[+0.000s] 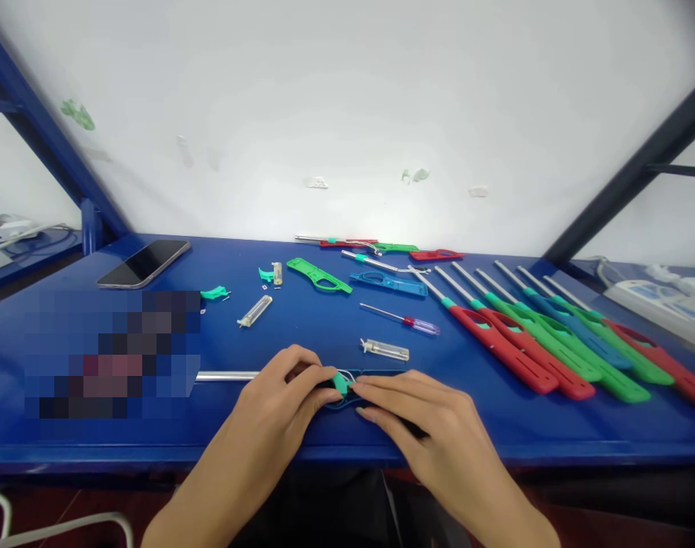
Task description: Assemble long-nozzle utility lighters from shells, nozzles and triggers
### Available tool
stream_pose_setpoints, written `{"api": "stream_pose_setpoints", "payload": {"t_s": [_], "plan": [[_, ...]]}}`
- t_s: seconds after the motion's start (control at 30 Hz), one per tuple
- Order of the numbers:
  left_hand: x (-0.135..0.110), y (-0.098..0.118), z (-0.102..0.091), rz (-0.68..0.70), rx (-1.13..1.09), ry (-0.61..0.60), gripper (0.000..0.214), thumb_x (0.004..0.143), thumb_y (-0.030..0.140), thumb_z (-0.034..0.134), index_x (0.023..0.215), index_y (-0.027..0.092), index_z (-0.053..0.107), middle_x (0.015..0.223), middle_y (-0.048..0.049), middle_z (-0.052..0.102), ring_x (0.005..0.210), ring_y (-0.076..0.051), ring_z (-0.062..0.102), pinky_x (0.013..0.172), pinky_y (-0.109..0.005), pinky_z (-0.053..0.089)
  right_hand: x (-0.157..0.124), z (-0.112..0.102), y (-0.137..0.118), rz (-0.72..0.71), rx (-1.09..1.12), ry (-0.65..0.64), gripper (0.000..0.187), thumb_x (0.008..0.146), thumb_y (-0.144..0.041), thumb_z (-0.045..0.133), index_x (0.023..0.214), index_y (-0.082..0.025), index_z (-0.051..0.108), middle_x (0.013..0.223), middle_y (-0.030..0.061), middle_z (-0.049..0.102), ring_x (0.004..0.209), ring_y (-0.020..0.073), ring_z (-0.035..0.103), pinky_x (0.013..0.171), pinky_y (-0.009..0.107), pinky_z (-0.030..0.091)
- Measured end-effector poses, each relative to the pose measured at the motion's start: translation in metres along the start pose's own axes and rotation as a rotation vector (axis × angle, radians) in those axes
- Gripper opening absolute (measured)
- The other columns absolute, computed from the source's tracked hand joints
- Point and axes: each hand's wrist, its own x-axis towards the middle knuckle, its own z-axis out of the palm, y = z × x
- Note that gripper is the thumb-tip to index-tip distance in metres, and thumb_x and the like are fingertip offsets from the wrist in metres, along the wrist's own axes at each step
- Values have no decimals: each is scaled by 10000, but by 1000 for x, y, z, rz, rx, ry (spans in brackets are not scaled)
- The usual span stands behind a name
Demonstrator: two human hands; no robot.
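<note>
Near the table's front edge, a blue half casing of a long-necked lighter (339, 406) lies under both hands, largely covered. Its metal tube (226, 376) sticks out to the left. My left hand (284, 392) is closed, thumb and forefinger pinching a teal-green trigger (341, 383) at the casing's finger loop. From the right, my right hand (430, 407) brings its closed fingertips against the trigger's right side, by a small dark piece that is mostly hidden. A thin pale wire (347, 374) curves just behind the trigger.
Finished-looking red, green and blue lighters (558, 342) lie in a row at right. Beyond my hands are a screwdriver (419, 326), clear fuel tanks (384, 350), a green half casing (318, 275) and a blue one (388, 284). A phone (145, 263) lies at left, near a pixelated patch.
</note>
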Motion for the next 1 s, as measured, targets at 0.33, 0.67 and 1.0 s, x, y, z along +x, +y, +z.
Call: {"api": "stream_pose_setpoints", "payload": {"t_s": [0.33,0.67,1.0], "plan": [[-2,6,-6,-43,-100,-43,167,1060,176,588,1126,233,730,1100,-50,615,875,-154,668,783,-287,576,-1,-1,0,-7,14,-12,274,1037,-208,670,1266,-299,787,1201,-14,824,995,218,762,904,365,627],[-4,7,-24,-160,-73,64,254,1037,225,600,1229,337,724,1176,-22,634,1036,-190,657,881,-322,572,0,-2,-2,4,16,-13,244,1032,-212,678,1237,-278,794,1195,-18,821,1009,218,746,908,362,617],[-18,-18,-34,-225,36,-60,195,1060,394,604,1131,331,774,1172,-14,719,1051,-237,690,924,-397,562,-1,-1,-1,-5,-29,-7,231,1040,-231,665,1219,-280,803,1183,-13,827,1032,233,758,940,381,616]]}}
